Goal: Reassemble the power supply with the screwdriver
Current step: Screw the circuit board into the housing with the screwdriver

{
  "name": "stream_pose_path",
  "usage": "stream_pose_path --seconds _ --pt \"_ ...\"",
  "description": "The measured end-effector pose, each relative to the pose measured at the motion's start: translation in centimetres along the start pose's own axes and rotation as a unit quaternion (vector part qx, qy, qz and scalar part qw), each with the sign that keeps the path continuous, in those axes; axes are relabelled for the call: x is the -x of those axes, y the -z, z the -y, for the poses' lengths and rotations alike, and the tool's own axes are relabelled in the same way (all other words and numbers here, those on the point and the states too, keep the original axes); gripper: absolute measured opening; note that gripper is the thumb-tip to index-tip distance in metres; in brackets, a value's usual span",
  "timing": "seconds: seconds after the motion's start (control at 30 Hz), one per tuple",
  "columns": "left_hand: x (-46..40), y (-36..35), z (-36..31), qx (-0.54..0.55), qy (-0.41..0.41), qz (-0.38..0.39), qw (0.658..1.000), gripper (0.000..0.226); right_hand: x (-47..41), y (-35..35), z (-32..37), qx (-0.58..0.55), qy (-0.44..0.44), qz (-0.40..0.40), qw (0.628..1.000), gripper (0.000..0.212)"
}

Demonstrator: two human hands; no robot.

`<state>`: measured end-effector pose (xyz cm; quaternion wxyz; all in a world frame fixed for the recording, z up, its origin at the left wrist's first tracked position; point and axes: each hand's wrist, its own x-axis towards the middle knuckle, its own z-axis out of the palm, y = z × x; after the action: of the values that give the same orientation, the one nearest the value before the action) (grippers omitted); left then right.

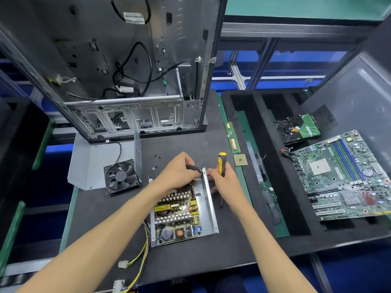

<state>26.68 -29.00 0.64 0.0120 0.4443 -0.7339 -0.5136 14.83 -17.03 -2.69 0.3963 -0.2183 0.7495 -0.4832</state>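
The open power supply (184, 212) lies in its metal casing on the dark mat, with its circuit board showing. My left hand (176, 175) rests over its far end and pinches a small black and yellow part (193, 167) against the casing's far right corner. My right hand (225, 182) sits just right of that corner and grips the yellow and black screwdriver (222, 163), handle up and shaft pointing down beside the casing. The grey cover (88, 166) with the black fan (121, 176) lies to the left. A few small screws (157, 156) lie on the mat beyond my left hand.
An upright computer case (118, 70) stands at the back. Yellow cables (143, 248) trail from the supply toward me. A memory stick (232, 136) and processor chip (240, 160) lie right of my hands. The black foam tray (275, 170) holds a hard drive (296, 129) and motherboard (342, 176).
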Motion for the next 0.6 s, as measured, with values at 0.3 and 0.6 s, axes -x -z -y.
stream_pose_path --seconds 0.3,0.6 --pt "-0.5 -0.3 0.4 -0.127 -0.022 -0.083 0.988 0.024 0.5 0.5 -0.1 0.096 0.052 0.077 0.991 0.041" --pt "-0.2 2.0 0.4 -0.231 -0.111 0.110 0.960 0.015 0.3 0.3 0.3 0.097 0.046 0.059 0.992 0.037"
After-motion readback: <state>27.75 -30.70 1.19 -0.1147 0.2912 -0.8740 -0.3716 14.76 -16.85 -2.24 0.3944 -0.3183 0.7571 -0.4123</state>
